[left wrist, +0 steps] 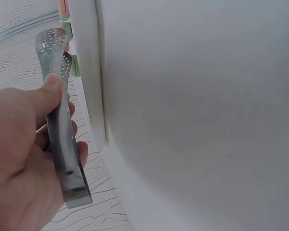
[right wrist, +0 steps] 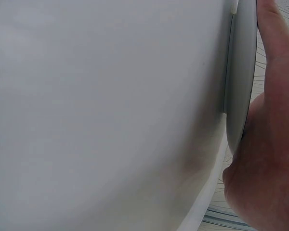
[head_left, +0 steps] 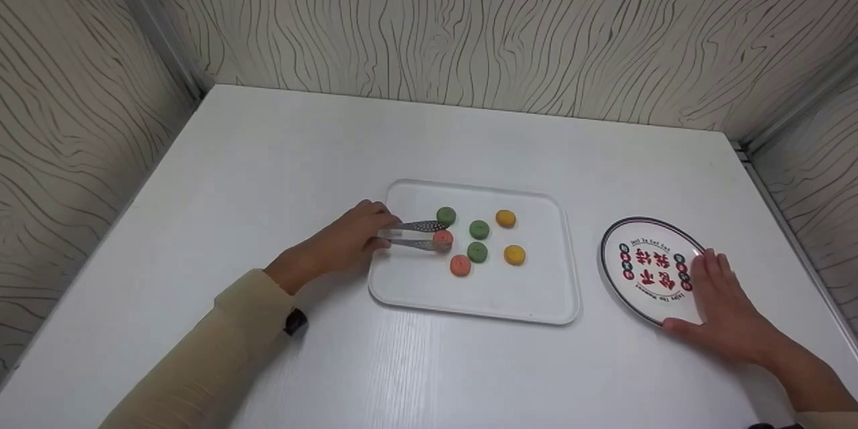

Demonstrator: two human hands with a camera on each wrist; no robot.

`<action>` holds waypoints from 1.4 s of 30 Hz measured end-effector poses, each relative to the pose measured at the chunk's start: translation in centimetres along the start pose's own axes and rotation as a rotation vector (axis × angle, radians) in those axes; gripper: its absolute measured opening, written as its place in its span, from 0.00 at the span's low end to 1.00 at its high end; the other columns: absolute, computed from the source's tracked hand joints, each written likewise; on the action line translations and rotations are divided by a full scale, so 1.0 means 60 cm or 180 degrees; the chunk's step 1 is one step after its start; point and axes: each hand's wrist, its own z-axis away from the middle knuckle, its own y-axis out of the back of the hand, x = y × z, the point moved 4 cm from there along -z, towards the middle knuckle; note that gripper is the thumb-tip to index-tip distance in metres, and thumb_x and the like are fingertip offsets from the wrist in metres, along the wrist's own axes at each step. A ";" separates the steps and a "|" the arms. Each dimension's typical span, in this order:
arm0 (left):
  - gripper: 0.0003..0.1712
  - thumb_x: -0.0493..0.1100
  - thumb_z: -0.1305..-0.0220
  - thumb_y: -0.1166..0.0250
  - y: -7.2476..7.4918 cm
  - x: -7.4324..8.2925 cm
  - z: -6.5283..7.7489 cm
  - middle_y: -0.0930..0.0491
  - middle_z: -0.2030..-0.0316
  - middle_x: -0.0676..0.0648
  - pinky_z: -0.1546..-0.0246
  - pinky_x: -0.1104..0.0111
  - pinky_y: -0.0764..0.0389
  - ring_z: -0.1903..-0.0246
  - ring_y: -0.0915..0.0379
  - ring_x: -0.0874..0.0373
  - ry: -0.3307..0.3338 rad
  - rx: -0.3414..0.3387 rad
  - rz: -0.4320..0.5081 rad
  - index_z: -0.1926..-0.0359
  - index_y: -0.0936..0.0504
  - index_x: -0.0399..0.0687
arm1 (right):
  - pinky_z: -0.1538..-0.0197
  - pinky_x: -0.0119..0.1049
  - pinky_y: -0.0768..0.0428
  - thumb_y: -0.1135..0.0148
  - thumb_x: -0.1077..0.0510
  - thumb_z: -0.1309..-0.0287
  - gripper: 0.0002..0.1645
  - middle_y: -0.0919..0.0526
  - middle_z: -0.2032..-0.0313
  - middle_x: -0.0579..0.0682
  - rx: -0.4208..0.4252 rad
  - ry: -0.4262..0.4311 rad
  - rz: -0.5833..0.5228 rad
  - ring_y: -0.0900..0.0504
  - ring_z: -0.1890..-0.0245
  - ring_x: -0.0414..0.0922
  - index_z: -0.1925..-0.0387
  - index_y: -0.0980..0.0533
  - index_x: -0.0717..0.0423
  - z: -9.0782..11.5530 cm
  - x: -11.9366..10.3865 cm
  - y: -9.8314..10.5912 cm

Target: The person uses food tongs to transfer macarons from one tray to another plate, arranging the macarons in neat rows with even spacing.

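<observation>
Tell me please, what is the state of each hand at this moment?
Left hand: closed, holding the metal tongs over the white tray.
Right hand: open, touching the edge of the plate.

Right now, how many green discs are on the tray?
3: one green disc by the far arm of the metal tongs, two near the white tray's middle, the farther and the nearer. None seems hidden.
</observation>
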 end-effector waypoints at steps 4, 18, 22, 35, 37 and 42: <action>0.19 0.38 0.29 0.35 0.003 0.003 -0.003 0.22 0.48 0.43 0.46 0.58 0.25 0.49 0.31 0.49 -0.0027 0.0032 0.0002 0.40 0.21 0.40 | 0.31 0.32 0.84 0.31 0.38 0.42 0.73 0.67 0.28 0.83 0.0039 0.0035 0.0028 0.78 0.25 0.68 0.27 0.65 0.82 -0.001 -0.001 0.001; 0.18 0.37 0.29 0.35 0.009 0.011 -0.019 0.22 0.48 0.43 0.46 0.58 0.25 0.49 0.32 0.50 0.0017 -0.0022 0.0031 0.41 0.20 0.41 | 0.32 0.31 0.85 0.31 0.37 0.42 0.73 0.67 0.28 0.83 -0.0008 -0.0010 0.0016 0.78 0.25 0.69 0.28 0.65 0.83 -0.001 -0.002 0.003; 0.18 0.37 0.30 0.35 0.013 0.015 -0.022 0.22 0.48 0.43 0.46 0.59 0.25 0.49 0.32 0.51 0.0032 -0.0006 0.0015 0.40 0.20 0.41 | 0.32 0.31 0.84 0.31 0.38 0.42 0.73 0.67 0.28 0.83 0.0007 0.0006 0.0012 0.78 0.25 0.68 0.28 0.65 0.83 -0.001 -0.002 0.003; 0.18 0.36 0.31 0.34 0.023 0.029 -0.034 0.22 0.49 0.43 0.46 0.60 0.25 0.50 0.31 0.50 -0.0036 0.0034 0.0008 0.41 0.19 0.40 | 0.31 0.33 0.84 0.31 0.37 0.43 0.74 0.68 0.27 0.83 0.0007 -0.0001 -0.0028 0.79 0.25 0.68 0.27 0.66 0.82 -0.001 -0.002 0.001; 0.19 0.36 0.30 0.34 0.023 0.030 -0.037 0.22 0.49 0.43 0.46 0.60 0.25 0.49 0.31 0.51 0.0008 0.0008 -0.0007 0.40 0.20 0.40 | 0.31 0.33 0.84 0.31 0.37 0.43 0.74 0.68 0.27 0.83 0.0015 0.0007 -0.0033 0.79 0.25 0.69 0.27 0.66 0.82 -0.001 -0.001 0.001; 0.20 0.35 0.30 0.34 0.024 0.034 -0.046 0.22 0.47 0.41 0.44 0.60 0.25 0.47 0.32 0.51 0.0097 -0.0052 0.0023 0.39 0.20 0.40 | 0.31 0.33 0.84 0.31 0.38 0.43 0.74 0.69 0.28 0.83 0.0013 0.0007 -0.0039 0.79 0.25 0.69 0.27 0.67 0.82 -0.001 -0.001 0.001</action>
